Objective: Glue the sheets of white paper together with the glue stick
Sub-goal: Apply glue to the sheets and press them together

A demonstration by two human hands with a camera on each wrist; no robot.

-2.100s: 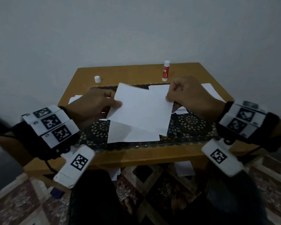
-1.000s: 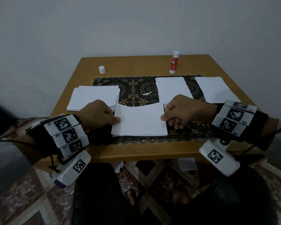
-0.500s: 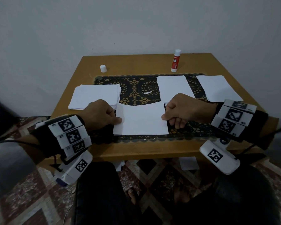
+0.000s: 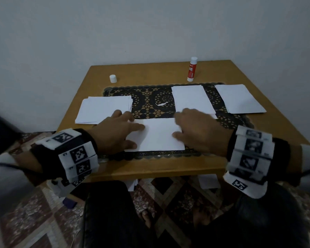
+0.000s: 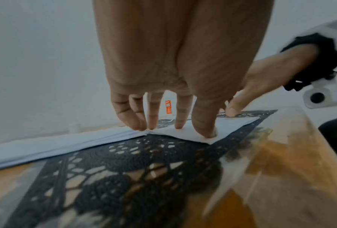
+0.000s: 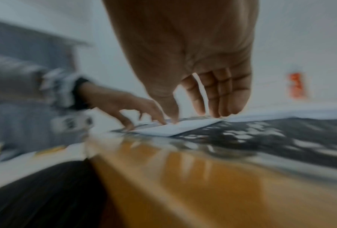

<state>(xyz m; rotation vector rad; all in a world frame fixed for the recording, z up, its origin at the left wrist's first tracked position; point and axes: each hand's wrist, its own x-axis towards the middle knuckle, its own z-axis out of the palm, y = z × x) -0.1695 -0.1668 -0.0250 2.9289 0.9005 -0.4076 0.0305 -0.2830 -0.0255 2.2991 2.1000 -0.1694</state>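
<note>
Paper sheets (image 4: 157, 135) under both flat hands

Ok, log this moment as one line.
step: press sheets | left hand: flat on paper | right hand: flat on paper | glue stick: upright, idle

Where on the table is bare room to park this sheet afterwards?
Bare wood lies along the back edge between the white cap and the glue stick, and in a strip along the near edge of the table. The mat is crowded: paper stack, two sheets, and both hands on the front sheet.
</note>
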